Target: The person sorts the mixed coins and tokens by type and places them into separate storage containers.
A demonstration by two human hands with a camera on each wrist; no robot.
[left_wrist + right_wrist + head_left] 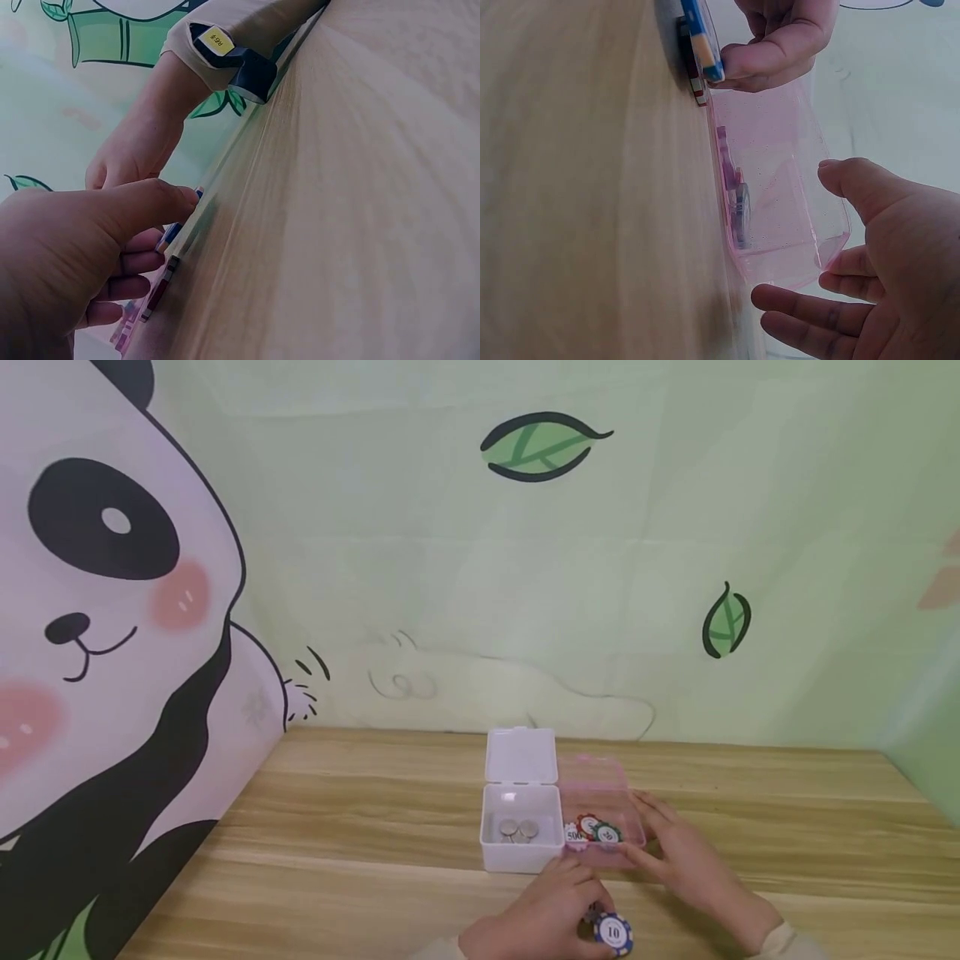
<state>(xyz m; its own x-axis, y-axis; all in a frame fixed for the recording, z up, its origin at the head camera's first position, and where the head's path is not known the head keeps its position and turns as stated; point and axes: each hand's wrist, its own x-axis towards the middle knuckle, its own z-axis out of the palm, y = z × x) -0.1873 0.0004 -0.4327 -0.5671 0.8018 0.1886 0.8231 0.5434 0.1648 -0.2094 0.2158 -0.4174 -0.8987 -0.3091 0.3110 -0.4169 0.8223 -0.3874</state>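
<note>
My left hand (543, 914) pinches a blue-edged poker chip (613, 933) marked 10 between thumb and fingers, tilted just above the table in front of the boxes. A dark poker chip (160, 289) lies beside it close to the wood, partly covered by the fingers in the head view. Spread along the right side of a see-through pink box (769, 127) is my right hand (690, 860), thumb at the front corner and fingers farther back, touching it. Inside that box lie a red chip (588, 825), a green chip (607, 833) and a white chip (574, 835).
Left of the pink box, side by side with it, stands a white box (521, 858) with its lid (521, 757) raised, holding several silvery coins (519, 829). Both are on a wooden table (360, 827). A printed cloth wall (420, 568) rises behind.
</note>
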